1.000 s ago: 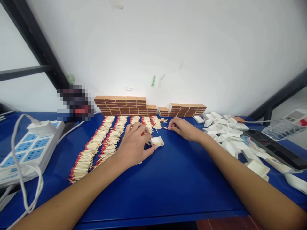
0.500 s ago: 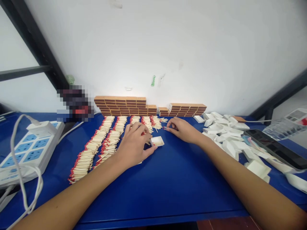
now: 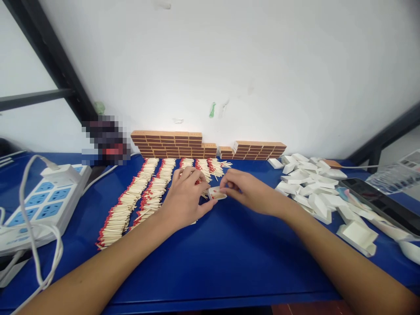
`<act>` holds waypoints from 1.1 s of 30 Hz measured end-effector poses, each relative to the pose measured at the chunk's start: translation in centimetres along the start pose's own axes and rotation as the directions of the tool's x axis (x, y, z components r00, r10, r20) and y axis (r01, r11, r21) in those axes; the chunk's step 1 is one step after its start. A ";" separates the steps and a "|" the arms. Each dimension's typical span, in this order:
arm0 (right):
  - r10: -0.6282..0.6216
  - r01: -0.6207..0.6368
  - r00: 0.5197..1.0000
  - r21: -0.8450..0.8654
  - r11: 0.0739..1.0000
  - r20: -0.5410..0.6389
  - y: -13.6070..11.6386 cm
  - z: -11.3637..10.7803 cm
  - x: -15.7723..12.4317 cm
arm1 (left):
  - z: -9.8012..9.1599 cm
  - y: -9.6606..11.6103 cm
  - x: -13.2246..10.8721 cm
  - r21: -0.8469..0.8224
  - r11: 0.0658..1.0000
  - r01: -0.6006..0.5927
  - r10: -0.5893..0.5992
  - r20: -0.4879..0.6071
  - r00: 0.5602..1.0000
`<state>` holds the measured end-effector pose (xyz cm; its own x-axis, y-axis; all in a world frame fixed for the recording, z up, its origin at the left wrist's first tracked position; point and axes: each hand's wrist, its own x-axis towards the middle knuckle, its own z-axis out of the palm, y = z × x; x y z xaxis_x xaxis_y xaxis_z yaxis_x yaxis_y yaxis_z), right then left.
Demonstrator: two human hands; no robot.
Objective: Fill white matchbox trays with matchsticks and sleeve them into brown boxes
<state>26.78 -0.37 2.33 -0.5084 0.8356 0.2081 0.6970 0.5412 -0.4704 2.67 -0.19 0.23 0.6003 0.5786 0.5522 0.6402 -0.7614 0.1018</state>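
My left hand point(image 3: 184, 197) is closed around the left end of a small white matchbox tray point(image 3: 210, 194), thumb at the near side and fingers behind. Some red-headed matches lie inside the tray. At its right end, the pinched fingertips of my right hand point(image 3: 246, 190) hold matches over or in the tray; the fingers mostly hide them. Long rows of loose matches point(image 3: 126, 203) with red heads spread beyond and left of my left hand. A smaller heap of matches point(image 3: 216, 167) lies just past the tray.
Stacked brown matchboxes point(image 3: 167, 146) line the wall behind, with a second stack point(image 3: 260, 150) farther right. White empty trays point(image 3: 308, 177) lie piled at the right, beside a black phone point(image 3: 382, 203). A power strip point(image 3: 49, 203) with a white cable occupies the left of the blue table point(image 3: 210, 267).
My right hand has moved left and slightly nearer, bringing its matches from beside the heap to the tray. My left hand keeps its hold on the tray.
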 end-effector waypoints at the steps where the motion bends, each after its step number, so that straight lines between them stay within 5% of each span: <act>1: -0.015 0.015 1.000 0.011 1.000 0.008 -0.6 0.2 -0.1 | 0.0 0.0 0.0 -0.002 1.000 0.001 -0.001 0.004 1.000; 4: 0.000 -0.001 0.996 -0.007 1.000 -0.094 0.3 0.1 0.3 | 0.1 0.0 0.0 -0.002 1.000 0.002 -0.002 0.010 1.000; 7: 0.074 -0.111 0.956 -0.116 0.987 -0.282 4.1 -0.4 0.9 | 0.1 0.0 0.0 -0.003 1.000 0.001 -0.001 0.006 1.000; 13: 0.102 -0.116 0.982 -0.080 0.990 -0.157 9.8 -0.3 1.9 | 0.1 0.0 0.0 -0.010 1.000 0.008 -0.008 0.007 1.000; 26: 0.043 -0.072 0.966 -0.108 0.991 -0.256 10.8 1.6 3.9 | 0.2 -0.1 -0.1 -0.005 1.000 0.000 0.000 0.006 1.000; 33: 0.122 -0.160 0.970 -0.176 0.971 -0.210 10.6 1.0 3.6 | -0.1 0.0 0.1 -0.013 1.000 0.010 -0.009 0.022 1.000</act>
<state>31.79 8.23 -2.79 -0.3020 0.8962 0.3251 0.8471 0.4087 -0.3397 2.65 -0.15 0.31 0.6048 0.5920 0.5327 0.6397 -0.7595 0.1178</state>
